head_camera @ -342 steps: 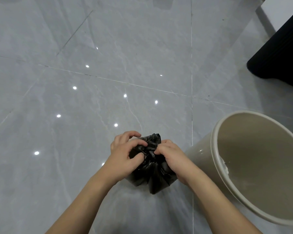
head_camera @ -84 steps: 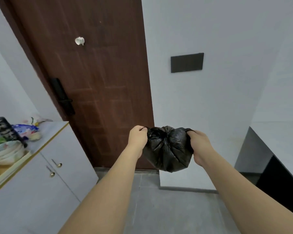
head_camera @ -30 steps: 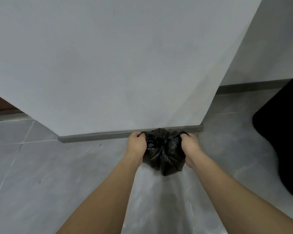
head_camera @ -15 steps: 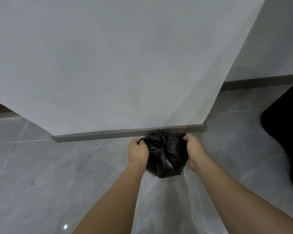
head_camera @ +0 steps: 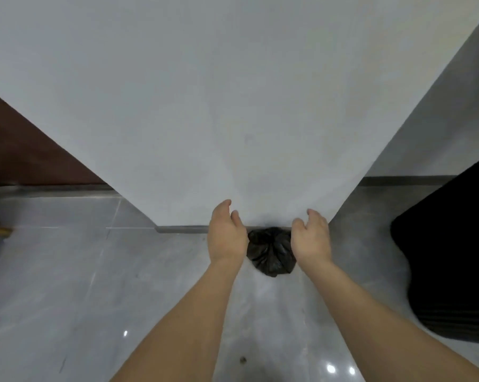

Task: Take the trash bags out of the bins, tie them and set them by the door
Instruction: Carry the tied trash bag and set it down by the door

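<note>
The tied black trash bag (head_camera: 270, 250) is sitting on the grey floor (head_camera: 67, 285), touching the foot of the white wall (head_camera: 219, 106). The left hand (head_camera: 227, 235) and right hand (head_camera: 311, 238) are hovering either side of it, fingers loosely spread, gripping nothing. The brown door (head_camera: 26, 153) is showing left of the wall.

On my feed both forearms run bare from the bottom edge of the frame up to the wrists, with no sleeve or cuff showing along that stretch. The left hand (head_camera: 227, 238) is gloveless, and I see no ring, watch or band on it. The right hand (head_camera: 311, 239) is bare in the same way, its wrist plain. The fingers (head_camera: 224, 206) look short, with rounded tips, free of any tape, markings or bandage.
</note>
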`<move>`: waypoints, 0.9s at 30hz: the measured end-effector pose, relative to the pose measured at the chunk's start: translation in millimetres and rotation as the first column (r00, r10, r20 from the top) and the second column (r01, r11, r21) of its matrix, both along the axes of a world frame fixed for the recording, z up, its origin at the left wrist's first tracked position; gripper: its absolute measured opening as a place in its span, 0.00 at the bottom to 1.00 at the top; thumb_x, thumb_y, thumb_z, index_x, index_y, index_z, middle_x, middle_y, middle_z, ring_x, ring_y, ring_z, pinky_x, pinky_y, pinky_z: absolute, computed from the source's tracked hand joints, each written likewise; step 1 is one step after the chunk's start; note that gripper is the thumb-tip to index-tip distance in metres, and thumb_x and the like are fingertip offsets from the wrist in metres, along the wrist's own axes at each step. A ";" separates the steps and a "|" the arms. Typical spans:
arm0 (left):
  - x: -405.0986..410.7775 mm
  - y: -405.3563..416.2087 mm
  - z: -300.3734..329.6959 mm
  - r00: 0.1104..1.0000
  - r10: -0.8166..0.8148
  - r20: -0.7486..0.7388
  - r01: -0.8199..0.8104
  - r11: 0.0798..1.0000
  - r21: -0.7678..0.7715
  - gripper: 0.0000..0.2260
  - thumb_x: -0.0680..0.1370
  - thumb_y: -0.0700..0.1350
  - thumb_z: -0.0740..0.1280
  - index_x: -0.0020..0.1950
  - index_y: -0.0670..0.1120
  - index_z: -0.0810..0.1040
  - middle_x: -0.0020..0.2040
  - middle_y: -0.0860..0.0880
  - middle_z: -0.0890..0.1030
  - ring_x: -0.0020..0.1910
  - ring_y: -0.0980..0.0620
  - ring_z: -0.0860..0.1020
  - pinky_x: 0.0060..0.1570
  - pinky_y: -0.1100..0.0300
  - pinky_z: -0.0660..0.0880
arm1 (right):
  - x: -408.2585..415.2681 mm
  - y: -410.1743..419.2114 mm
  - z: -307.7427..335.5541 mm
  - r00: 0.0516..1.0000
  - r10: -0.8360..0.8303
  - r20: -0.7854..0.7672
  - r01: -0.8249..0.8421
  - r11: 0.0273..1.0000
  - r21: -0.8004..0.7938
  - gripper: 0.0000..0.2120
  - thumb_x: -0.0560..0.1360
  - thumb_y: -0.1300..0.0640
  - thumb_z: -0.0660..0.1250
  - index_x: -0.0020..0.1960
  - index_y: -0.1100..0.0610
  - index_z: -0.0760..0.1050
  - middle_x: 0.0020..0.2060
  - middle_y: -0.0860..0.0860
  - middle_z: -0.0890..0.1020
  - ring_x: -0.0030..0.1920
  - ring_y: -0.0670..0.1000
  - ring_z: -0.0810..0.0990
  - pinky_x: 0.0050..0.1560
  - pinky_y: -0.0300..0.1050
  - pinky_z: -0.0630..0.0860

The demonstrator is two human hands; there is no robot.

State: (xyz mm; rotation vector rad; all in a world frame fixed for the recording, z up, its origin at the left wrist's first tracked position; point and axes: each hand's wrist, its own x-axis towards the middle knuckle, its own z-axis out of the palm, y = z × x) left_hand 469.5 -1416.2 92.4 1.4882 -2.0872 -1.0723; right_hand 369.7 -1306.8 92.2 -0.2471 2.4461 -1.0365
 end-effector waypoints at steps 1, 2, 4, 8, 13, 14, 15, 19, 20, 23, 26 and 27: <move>3.1 -0.9 41.5 1.000 -0.018 0.011 0.018 0.999 -0.043 0.17 0.83 0.43 0.56 0.72 0.43 0.69 0.71 0.47 0.71 0.70 0.50 0.69 0.66 0.63 0.61 | 5.2 -1.8 42.2 0.999 0.043 -0.006 -0.043 0.999 -0.003 0.24 0.80 0.58 0.54 0.75 0.64 0.60 0.73 0.59 0.64 0.75 0.56 0.59 0.75 0.50 0.53; 5.6 -1.6 84.3 0.999 -0.036 0.022 0.038 0.996 -0.085 0.17 0.83 0.42 0.56 0.72 0.43 0.68 0.71 0.47 0.71 0.70 0.50 0.68 0.67 0.61 0.62 | 9.8 -3.0 85.7 0.996 0.084 -0.015 -0.084 0.996 -0.011 0.25 0.80 0.57 0.53 0.75 0.64 0.59 0.75 0.59 0.62 0.76 0.56 0.57 0.76 0.50 0.52; 9.7 -2.4 173.3 0.996 -0.078 0.041 0.084 0.982 -0.170 0.17 0.83 0.42 0.56 0.72 0.42 0.68 0.71 0.47 0.72 0.70 0.49 0.68 0.67 0.59 0.63 | 15.8 -3.3 174.9 0.987 0.146 -0.068 -0.148 0.989 -0.028 0.24 0.81 0.58 0.53 0.75 0.65 0.58 0.75 0.59 0.62 0.76 0.56 0.57 0.76 0.50 0.52; 25.2 5.4 362.0 0.988 -0.143 0.064 0.155 0.949 -0.274 0.18 0.83 0.42 0.56 0.72 0.41 0.68 0.72 0.45 0.70 0.71 0.48 0.67 0.70 0.57 0.62 | 22.9 4.4 362.8 0.931 0.289 -0.222 -0.287 0.957 0.042 0.24 0.81 0.59 0.54 0.74 0.68 0.58 0.73 0.61 0.64 0.74 0.59 0.59 0.74 0.50 0.54; 64.9 10.8 573.3 0.952 -0.226 0.209 0.302 0.814 -0.496 0.20 0.84 0.43 0.55 0.75 0.39 0.63 0.74 0.42 0.66 0.75 0.46 0.62 0.75 0.52 0.55 | 35.3 19.1 577.5 0.710 0.518 -0.477 -0.496 0.849 0.184 0.27 0.82 0.55 0.51 0.77 0.66 0.52 0.77 0.61 0.54 0.78 0.59 0.50 0.77 0.52 0.46; 71.6 6.4 604.1 0.940 -0.219 0.263 0.332 0.763 -0.555 0.21 0.84 0.44 0.54 0.76 0.39 0.60 0.76 0.43 0.64 0.76 0.46 0.59 0.76 0.53 0.51 | 37.4 19.0 608.6 0.647 0.547 -0.531 -0.524 0.825 0.212 0.27 0.82 0.55 0.51 0.77 0.65 0.51 0.77 0.61 0.54 0.78 0.58 0.49 0.77 0.52 0.45; 77.7 1.0 630.0 0.931 -0.200 0.307 0.353 0.714 -0.604 0.22 0.84 0.45 0.53 0.77 0.40 0.58 0.77 0.43 0.62 0.77 0.47 0.57 0.76 0.53 0.48 | 40.1 18.1 634.7 0.587 0.563 -0.581 -0.539 0.808 0.239 0.27 0.82 0.55 0.51 0.77 0.65 0.51 0.77 0.61 0.53 0.78 0.58 0.49 0.77 0.52 0.45; 103.3 -16.3 695.3 0.925 -0.103 0.365 0.348 0.611 -0.711 0.23 0.85 0.47 0.51 0.78 0.40 0.54 0.78 0.44 0.58 0.78 0.47 0.53 0.77 0.53 0.46 | 56.7 9.5 694.2 0.488 0.585 -0.647 -0.556 0.780 0.286 0.28 0.82 0.55 0.51 0.78 0.64 0.49 0.78 0.59 0.51 0.78 0.57 0.47 0.77 0.51 0.43; 110.7 -17.2 702.9 0.920 -0.085 0.381 0.352 0.604 -0.715 0.23 0.85 0.47 0.51 0.78 0.40 0.54 0.78 0.44 0.58 0.78 0.47 0.53 0.77 0.53 0.46 | 61.7 7.5 700.6 0.480 0.594 -0.646 -0.559 0.774 0.296 0.28 0.82 0.54 0.51 0.78 0.64 0.49 0.78 0.59 0.51 0.78 0.57 0.46 0.77 0.51 0.42; 133.3 -16.9 713.0 0.901 -0.070 0.429 0.377 0.617 -0.691 0.23 0.85 0.48 0.50 0.78 0.40 0.54 0.78 0.44 0.58 0.78 0.46 0.53 0.77 0.52 0.46 | 78.2 2.1 710.9 0.456 0.620 -0.638 -0.560 0.758 0.336 0.28 0.82 0.53 0.50 0.78 0.64 0.48 0.78 0.59 0.50 0.78 0.57 0.46 0.77 0.51 0.42; 153.9 -16.6 715.5 0.880 -0.035 0.474 0.392 0.618 -0.681 0.23 0.85 0.48 0.50 0.78 0.40 0.54 0.78 0.44 0.58 0.78 0.46 0.54 0.77 0.52 0.46 | 95.3 -4.6 715.0 0.452 0.629 -0.633 -0.587 0.744 0.320 0.28 0.82 0.53 0.50 0.78 0.64 0.49 0.78 0.59 0.51 0.78 0.57 0.46 0.77 0.51 0.42; 160.6 -17.1 716.1 0.874 -0.010 0.486 0.387 0.619 -0.683 0.23 0.85 0.48 0.50 0.78 0.40 0.54 0.78 0.44 0.58 0.78 0.46 0.54 0.77 0.53 0.46 | 101.1 -7.1 715.0 0.440 0.633 -0.637 -0.599 0.736 0.317 0.28 0.82 0.53 0.50 0.78 0.64 0.49 0.78 0.59 0.52 0.78 0.57 0.46 0.77 0.51 0.42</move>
